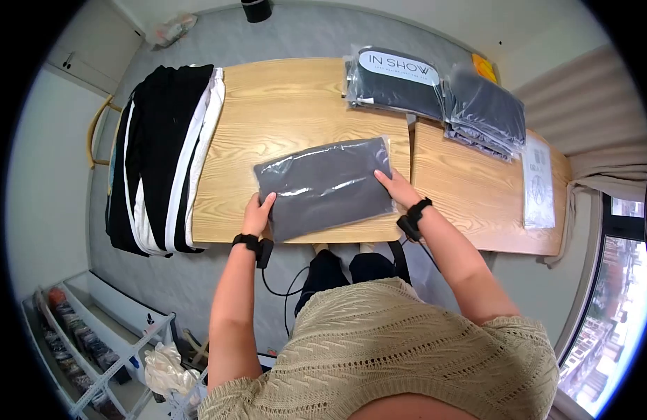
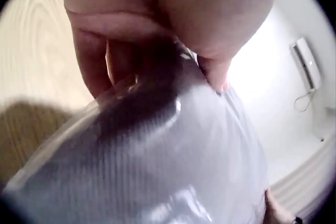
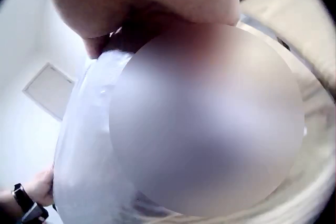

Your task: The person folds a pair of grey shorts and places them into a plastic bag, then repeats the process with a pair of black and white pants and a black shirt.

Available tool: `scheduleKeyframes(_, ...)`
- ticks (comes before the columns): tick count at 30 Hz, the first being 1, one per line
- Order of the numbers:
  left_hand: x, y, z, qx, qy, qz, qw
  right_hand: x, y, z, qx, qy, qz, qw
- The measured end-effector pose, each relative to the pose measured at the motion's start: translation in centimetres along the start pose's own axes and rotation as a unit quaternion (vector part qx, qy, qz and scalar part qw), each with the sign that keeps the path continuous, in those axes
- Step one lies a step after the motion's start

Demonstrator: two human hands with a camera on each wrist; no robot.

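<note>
Between my two hands is a folded grey garment in a clear plastic bag (image 1: pixel 323 185), held over the near edge of the wooden table. My left hand (image 1: pixel 258 213) grips its left end, thumb on the upper face and fingers beneath. At the right end my right hand (image 1: pixel 398 187) pinches the bag the same way, thumb on top. Close up in the left wrist view, the bagged garment (image 2: pixel 157 166) shows fine ribbing under shiny plastic, with the left hand (image 2: pixel 168 19) curled over its edge. In the right wrist view a round blur covers much of the bag.
Black and white garments (image 1: pixel 162 154) lie piled at the table's left end. Bagged dark clothes, one labelled IN SHOW (image 1: pixel 399 66), and another bagged stack (image 1: pixel 484 108) sit at the back right. A flat clear package (image 1: pixel 538 183) lies on the right table (image 1: pixel 470 203). Cables hang from both wrists.
</note>
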State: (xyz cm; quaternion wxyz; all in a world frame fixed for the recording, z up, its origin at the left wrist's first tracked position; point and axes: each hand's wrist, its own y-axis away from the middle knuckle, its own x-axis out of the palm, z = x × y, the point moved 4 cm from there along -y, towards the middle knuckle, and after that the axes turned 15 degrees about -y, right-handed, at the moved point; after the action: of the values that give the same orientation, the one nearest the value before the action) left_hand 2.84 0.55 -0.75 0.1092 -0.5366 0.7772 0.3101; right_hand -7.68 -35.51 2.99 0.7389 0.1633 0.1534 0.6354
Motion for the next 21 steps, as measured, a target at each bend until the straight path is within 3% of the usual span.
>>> scheduleKeyframes(1,1.5,-1.9,3.9,-0.049,-0.131,0.025,0.990,-0.3,-0.7,-2.4,0.049,-0.007,-0.038,0.998)
scheduleKeyframes(2,2.6,-1.6,4.9,-0.051,-0.038,0.004,0.998,-0.7,-0.9,-4.1,0.097,-0.015,-0.075,0.992)
scheduleKeyframes(4,2.2,0.2,2.6,-0.037,0.003,-0.034,0.999,-0.7,-0.5,-4.6,0.074,-0.077,-0.040,0.993)
scheduleKeyframes(6,2.4,0.2,5.0,-0.021,-0.013,0.006,1.000,-0.8,0.8,-4.8,0.018,-0.149,0.002,0.989)
scheduleKeyframes(8,2.5,0.8,6.0,-0.004,-0.027,0.044,0.999,-0.9,1.0,-6.8,0.019,-0.156,-0.001,0.988)
scheduleKeyframes(10,2.6,2.1,5.1,-0.037,-0.144,0.082,0.985,-0.2,2.8,-5.9,0.046,-0.125,-0.034,0.991)
scheduleKeyframes(12,2.7,2.7,4.5,-0.019,-0.118,0.046,0.992,-0.3,2.5,-7.1,0.047,-0.099,-0.033,0.993)
scheduleKeyframes(14,2.5,3.3,4.2,-0.040,-0.147,0.046,0.987,-0.5,2.7,-7.0,0.012,-0.051,-0.058,0.997)
scheduleKeyframes(15,2.5,3.6,4.3,-0.046,-0.195,0.037,0.979,-0.9,3.4,-6.4,-0.002,0.064,-0.103,0.993)
scheduleKeyframes(16,2.6,4.1,4.3,-0.049,-0.195,0.038,0.979,-0.1,3.9,-6.2,0.001,0.064,-0.101,0.993)
scheduleKeyframes(18,2.4,5.5,2.4,-0.068,-0.292,0.011,0.954,0.4,4.9,-6.1,0.057,0.272,-0.240,0.930)
scheduleKeyframes(19,2.0,6.3,0.4,-0.040,-0.336,-0.059,0.939,1.2,5.4,-5.1,-0.045,0.364,-0.249,0.896)
scheduleKeyframes(20,1.8,6.0,-0.6,-0.041,-0.336,-0.057,0.939,1.7,5.2,-4.2,-0.043,0.365,-0.248,0.896)
scheduleKeyframes(21,1.8,5.5,-2.4,0.086,-0.351,-0.103,0.927,2.9,5.3,-2.0,-0.163,0.398,-0.208,0.879)
